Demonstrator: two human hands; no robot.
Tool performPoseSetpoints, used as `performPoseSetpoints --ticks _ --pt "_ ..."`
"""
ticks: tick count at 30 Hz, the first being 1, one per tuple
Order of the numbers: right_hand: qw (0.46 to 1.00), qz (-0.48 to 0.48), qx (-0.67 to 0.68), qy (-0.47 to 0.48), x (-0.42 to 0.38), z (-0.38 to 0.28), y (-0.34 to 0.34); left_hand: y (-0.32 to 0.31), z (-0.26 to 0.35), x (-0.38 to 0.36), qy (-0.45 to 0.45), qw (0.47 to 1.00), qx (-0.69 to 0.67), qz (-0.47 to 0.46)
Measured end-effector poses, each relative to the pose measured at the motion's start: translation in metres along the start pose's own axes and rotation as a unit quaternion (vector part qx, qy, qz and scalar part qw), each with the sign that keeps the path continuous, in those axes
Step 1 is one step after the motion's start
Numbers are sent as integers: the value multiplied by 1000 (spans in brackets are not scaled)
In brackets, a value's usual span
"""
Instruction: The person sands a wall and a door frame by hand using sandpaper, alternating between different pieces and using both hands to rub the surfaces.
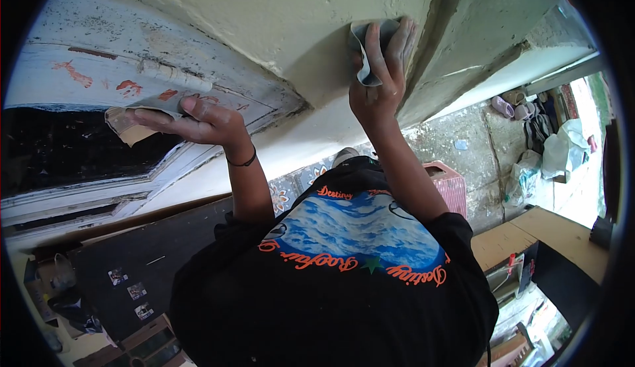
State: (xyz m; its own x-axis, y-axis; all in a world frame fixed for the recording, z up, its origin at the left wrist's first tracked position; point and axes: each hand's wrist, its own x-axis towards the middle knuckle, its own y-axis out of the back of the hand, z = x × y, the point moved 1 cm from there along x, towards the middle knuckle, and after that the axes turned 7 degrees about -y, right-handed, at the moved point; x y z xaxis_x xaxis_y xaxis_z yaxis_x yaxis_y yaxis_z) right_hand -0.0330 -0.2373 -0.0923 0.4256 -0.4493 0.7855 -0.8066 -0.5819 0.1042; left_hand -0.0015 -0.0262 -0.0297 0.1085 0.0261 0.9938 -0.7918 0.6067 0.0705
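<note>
My right hand (383, 69) presses a bent grey sheet of sandpaper (360, 44) against the cream wall (291, 19), close to a raised vertical edge. Dust whitens its fingers. At the left, my left hand (202, 121) grips a second piece of sandpaper (126, 126), folded with its tan backing showing, between the thumb and the straightened fingers. That hand is in front of the white, worn window frame (86, 79), which carries orange-red smears and a hinge (173, 74). A dark pane (73, 148) lies just beyond the paper.
A black panel (155, 261) with small pictures stands behind at lower left. At right are a pink ribbed plastic container (448, 187), plastic bags (565, 148), shoes (504, 107) on the concrete floor (466, 125), and a wooden cabinet top (555, 231).
</note>
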Motion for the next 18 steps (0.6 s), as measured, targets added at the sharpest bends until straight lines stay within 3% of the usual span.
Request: performPoseSetpoints --ticks 8,13,18 --pt "1000 -14 -6 -12 -22 16 1 -1 -2 -2 18 1000 -24 10" --pt "1000 12 11 8 13 -1 7 2 -8 -5 7 1000 14 -1" --pt "999 -18 -19 -25 -26 12 10 3 -8 -5 2 1000 15 -7"
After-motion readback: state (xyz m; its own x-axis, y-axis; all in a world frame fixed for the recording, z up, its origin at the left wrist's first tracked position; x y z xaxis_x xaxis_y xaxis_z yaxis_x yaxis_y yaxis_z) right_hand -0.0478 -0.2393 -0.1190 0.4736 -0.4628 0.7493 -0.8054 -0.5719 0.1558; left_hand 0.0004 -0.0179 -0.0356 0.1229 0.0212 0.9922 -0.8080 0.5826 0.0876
